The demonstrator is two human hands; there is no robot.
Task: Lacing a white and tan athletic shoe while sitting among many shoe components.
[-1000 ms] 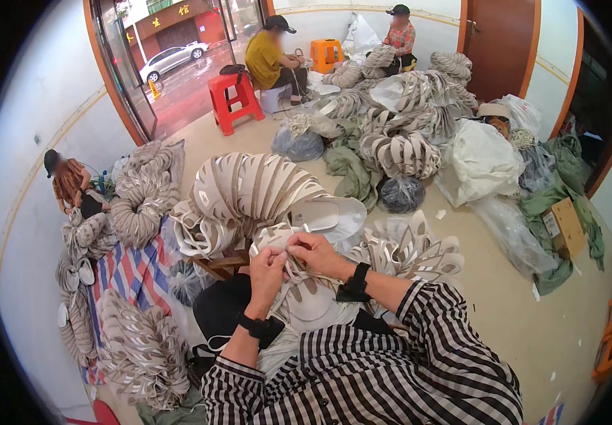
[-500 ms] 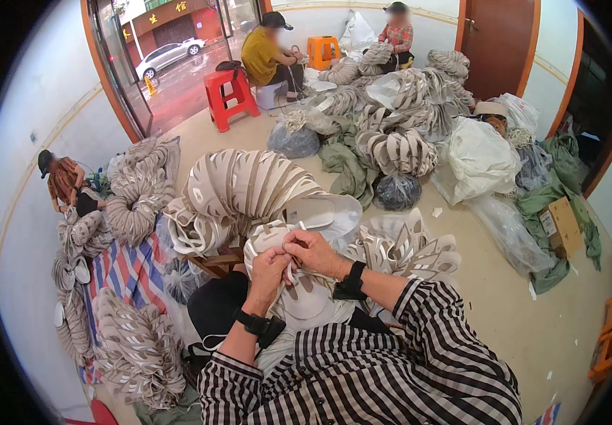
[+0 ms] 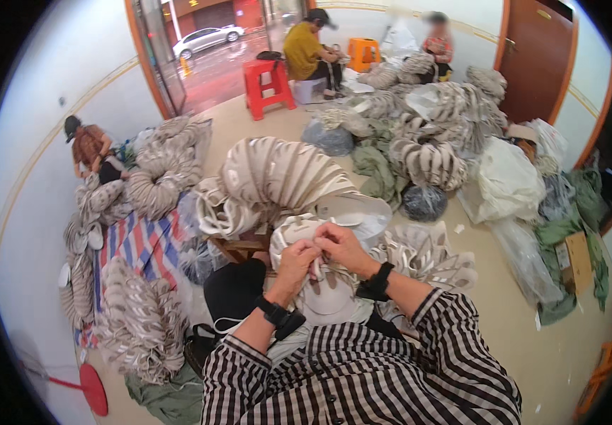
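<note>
On my lap lies a beige and white shoe upper [image 3: 327, 297] with brown-grey patches. My left hand [image 3: 297, 263] is closed at its upper end, the fingers curled in against the material. Close against it, my right hand [image 3: 345, 249] has thumb and fingers pinched together; what sits between those fingertips is too small to make out. Just beyond my hands, a long curved stack of nested shoe uppers [image 3: 281, 173] rests on a wooden stool [image 3: 239, 249]. More uppers [image 3: 426, 258] lie fanned out to the right of my hands.
Bundled uppers [image 3: 139, 326] lie left beside a striped sheet [image 3: 136, 241]. Further off are a red stool [image 3: 267, 88], piles of uppers [image 3: 426, 163], a white sack [image 3: 508, 180] and a cardboard box [image 3: 575, 262]. Several people sit working near the walls. A red round base [image 3: 93, 389] stands lower left.
The whole view has swung left, so the room appears shifted to the right. Both hands stay together at the same shoe upper, with only a slight shift of the fingers.
</note>
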